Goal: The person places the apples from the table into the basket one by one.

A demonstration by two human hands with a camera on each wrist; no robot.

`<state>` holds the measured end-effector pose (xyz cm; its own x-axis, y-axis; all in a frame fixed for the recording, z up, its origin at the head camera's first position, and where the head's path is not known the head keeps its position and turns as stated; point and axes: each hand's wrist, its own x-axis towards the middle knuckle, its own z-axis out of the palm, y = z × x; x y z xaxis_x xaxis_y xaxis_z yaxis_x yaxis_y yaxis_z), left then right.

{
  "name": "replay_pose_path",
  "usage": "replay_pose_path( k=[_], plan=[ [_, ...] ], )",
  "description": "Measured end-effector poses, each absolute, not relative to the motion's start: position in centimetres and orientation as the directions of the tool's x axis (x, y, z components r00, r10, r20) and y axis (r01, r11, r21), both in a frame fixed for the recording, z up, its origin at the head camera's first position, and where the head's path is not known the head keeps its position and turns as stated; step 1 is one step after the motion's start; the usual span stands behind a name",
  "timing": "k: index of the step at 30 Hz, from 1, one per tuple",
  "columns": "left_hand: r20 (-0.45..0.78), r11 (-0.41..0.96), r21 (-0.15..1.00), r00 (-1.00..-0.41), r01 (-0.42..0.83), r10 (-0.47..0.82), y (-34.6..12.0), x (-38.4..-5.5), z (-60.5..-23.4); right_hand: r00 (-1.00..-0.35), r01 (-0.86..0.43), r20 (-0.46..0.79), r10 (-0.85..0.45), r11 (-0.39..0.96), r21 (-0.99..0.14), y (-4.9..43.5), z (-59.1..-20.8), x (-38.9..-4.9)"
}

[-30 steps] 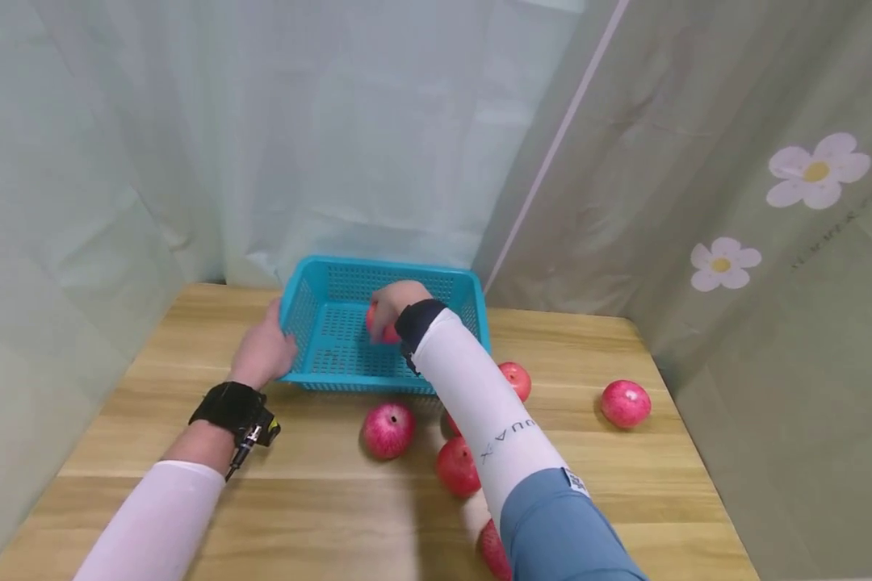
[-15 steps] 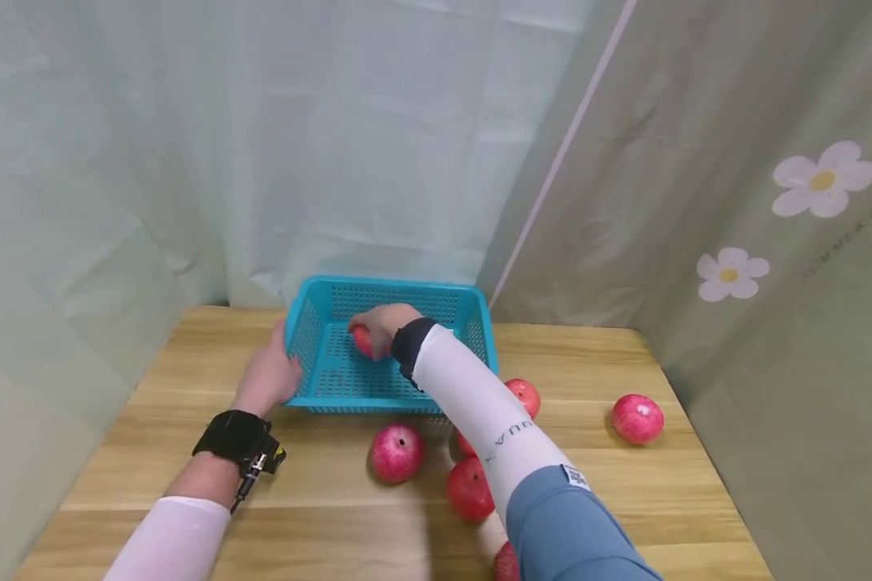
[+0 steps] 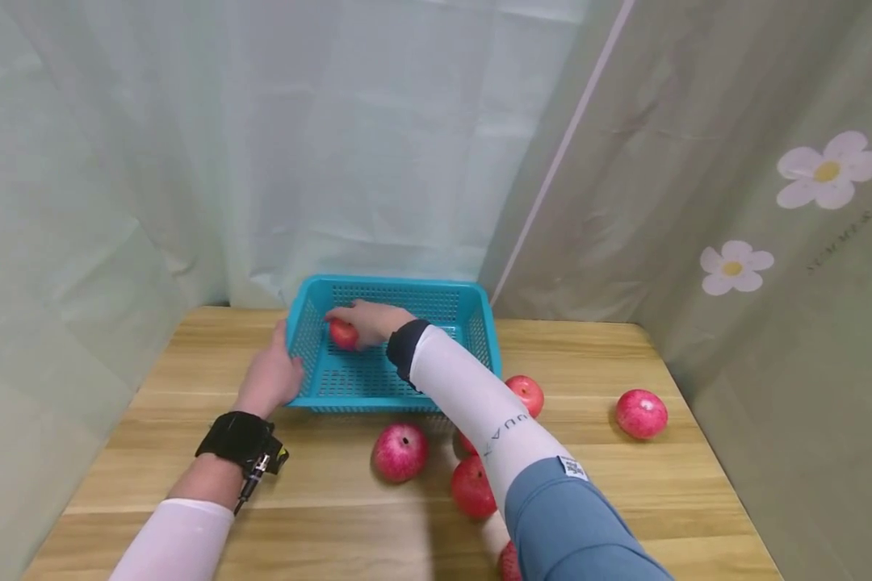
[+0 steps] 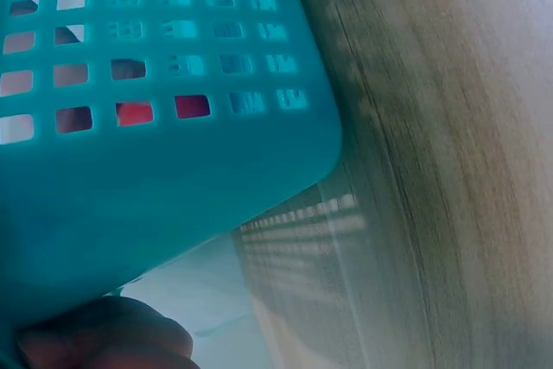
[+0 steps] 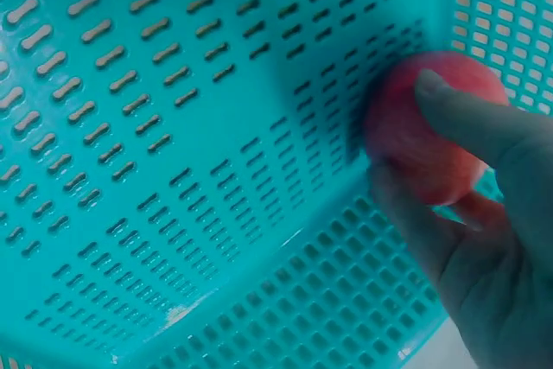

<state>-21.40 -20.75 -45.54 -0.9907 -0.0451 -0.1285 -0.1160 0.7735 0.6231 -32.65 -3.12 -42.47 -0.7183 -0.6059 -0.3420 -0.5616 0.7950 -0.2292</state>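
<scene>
A blue plastic basket [image 3: 400, 403] with perforated walls stands at the back of the table. Inside it, toward the left end, my right hand [image 3: 371, 321] holds a red apple [image 3: 344, 334]. The right wrist view shows thumb and fingers around this apple [image 5: 436, 127], low over the basket floor. My left hand [image 3: 270, 373] grips the basket's left rim. In the left wrist view, fingers [image 4: 112, 339] of that hand curl at the rim, and red shows through the holes of the basket wall [image 4: 173, 170].
Several more apples lie on the wooden table [image 3: 320, 500]: a pinkish apple [image 3: 400, 453] before the basket, a red apple [image 3: 473, 486] beside my right forearm, another apple [image 3: 526, 395] near the basket's corner, and one apple [image 3: 642, 414] far right. A curtain [image 3: 378, 145] hangs behind.
My right hand has carried the apple leftward inside the basket, toward its left end. My left hand keeps its grip on the rim. The head view has shifted slightly.
</scene>
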Motion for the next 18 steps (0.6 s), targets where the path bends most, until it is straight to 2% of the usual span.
replay_pose_path(
  k=[10,18],
  plan=[
    [-0.133,0.774,0.622,-0.99,-0.119,-0.045,-20.9,-21.4,-45.4,-0.666,-0.714,-0.218,-0.714,0.694,-0.095,-3.7,-43.9,-34.0],
    [-0.082,0.79,0.607,-0.996,-0.084,-0.043,-20.3,-22.0,-45.6,-0.674,-0.696,-0.275,-0.686,0.714,-0.075,-2.7,-43.3,-33.6]
  ],
)
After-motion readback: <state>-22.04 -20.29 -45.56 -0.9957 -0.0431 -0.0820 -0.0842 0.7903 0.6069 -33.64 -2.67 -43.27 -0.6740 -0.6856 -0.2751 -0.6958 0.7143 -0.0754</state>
